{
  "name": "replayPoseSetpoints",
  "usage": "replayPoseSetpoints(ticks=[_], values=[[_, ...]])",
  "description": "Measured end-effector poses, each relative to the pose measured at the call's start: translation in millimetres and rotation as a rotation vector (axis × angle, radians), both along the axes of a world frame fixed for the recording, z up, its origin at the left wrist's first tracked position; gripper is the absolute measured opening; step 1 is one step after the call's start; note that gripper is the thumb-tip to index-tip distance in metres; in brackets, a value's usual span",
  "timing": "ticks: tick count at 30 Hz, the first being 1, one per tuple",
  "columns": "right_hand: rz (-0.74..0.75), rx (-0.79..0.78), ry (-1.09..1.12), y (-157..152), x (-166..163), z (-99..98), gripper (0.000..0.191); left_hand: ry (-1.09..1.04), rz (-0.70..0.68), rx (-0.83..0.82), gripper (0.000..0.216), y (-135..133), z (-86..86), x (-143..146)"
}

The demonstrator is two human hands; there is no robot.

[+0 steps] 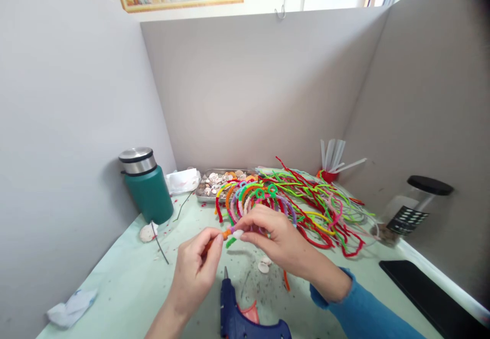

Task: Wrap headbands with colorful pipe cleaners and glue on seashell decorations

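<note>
Above the middle of the table, my left hand [193, 270] pinches the end of an orange pipe cleaner [226, 234] between thumb and fingertips. My right hand [277, 234] meets it from the other side, with its fingers closed on a small white piece [238, 234], perhaps a shell, against a purple bit of pipe cleaner. A green fuzzy end [230, 242] sticks out just below. Much of the held piece is hidden by my fingers. Below my hands lies a blue glue gun [245, 313] with a red trigger, its nozzle pointing away from me. Small white shells [264, 264] lie under my right hand.
Behind my hands are pipe-cleaner arches [245, 193], a metal tray [202, 198] of shells and a tangled pile of pipe cleaners [325, 211]. A green bottle [149, 191] stands left. A tilted jar [409, 211] and a black slab [429, 293] are right. Grey panels [260, 89] enclose the table.
</note>
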State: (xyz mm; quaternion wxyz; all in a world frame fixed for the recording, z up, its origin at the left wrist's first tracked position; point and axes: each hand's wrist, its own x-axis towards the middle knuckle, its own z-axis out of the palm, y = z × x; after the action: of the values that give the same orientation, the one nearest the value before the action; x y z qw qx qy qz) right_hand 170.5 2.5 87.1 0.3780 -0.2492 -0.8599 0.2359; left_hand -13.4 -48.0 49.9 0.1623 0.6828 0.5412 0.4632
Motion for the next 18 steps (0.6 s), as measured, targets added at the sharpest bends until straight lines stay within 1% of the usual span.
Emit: replayPoseSetpoints(ticks=[6, 14, 18], values=[[-0.005, 0.035, -0.019, 0.9, -1.3, 0.5, 0.011, 0.001, -0.018, 0.002, 0.021, -0.6, 0.9, 2.5], [-0.048, 0.083, 0.001, 3.0, -1.9, -6.1, 0.012, -0.004, -0.036, -0.011, 0.021, -2.9, 0.1, 3.3], [-0.045, 0.117, 0.015, 3.0, -2.3, -8.3, 0.014, -0.01, -0.054, -0.014, 0.021, -3.5, 1.2, 3.2]])
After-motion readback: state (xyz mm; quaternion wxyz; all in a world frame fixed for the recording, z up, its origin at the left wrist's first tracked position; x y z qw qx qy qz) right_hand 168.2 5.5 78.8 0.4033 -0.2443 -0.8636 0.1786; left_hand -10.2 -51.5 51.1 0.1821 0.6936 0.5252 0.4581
